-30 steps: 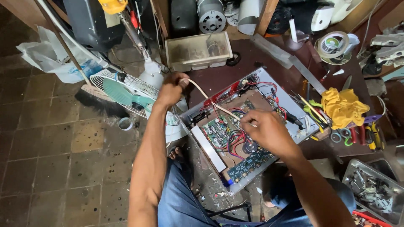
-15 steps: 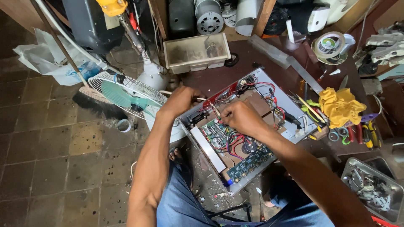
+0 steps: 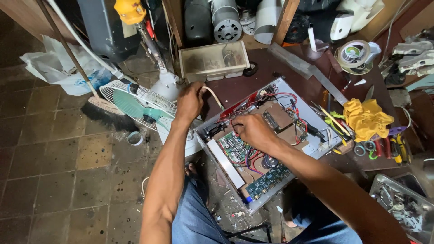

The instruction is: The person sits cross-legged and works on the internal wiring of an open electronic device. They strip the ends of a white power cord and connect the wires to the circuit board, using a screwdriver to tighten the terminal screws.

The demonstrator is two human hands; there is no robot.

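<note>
An opened metal chassis [image 3: 316,149] with green circuit boards [image 3: 266,178] and red, black and blue wires lies on a dark red workbench. My left hand [image 3: 190,101] is closed around a pale cable [image 3: 213,96] just outside the chassis's far left corner. My right hand [image 3: 251,131] is inside the chassis, fingers curled down among the wires near the left end of the boards. What its fingertips pinch is hidden.
A yellow cloth [image 3: 366,118], pliers and screwdrivers [image 3: 384,147] lie right of the chassis. A clear plastic box [image 3: 214,61] and tape roll [image 3: 353,55] sit behind it. A green fan [image 3: 135,106] lies on the tiled floor at left. A metal parts tray [image 3: 402,205] is lower right.
My right hand has moved left across the chassis, from its middle toward the left corner. My left hand has stayed on the pale cable, shifting only slightly.
</note>
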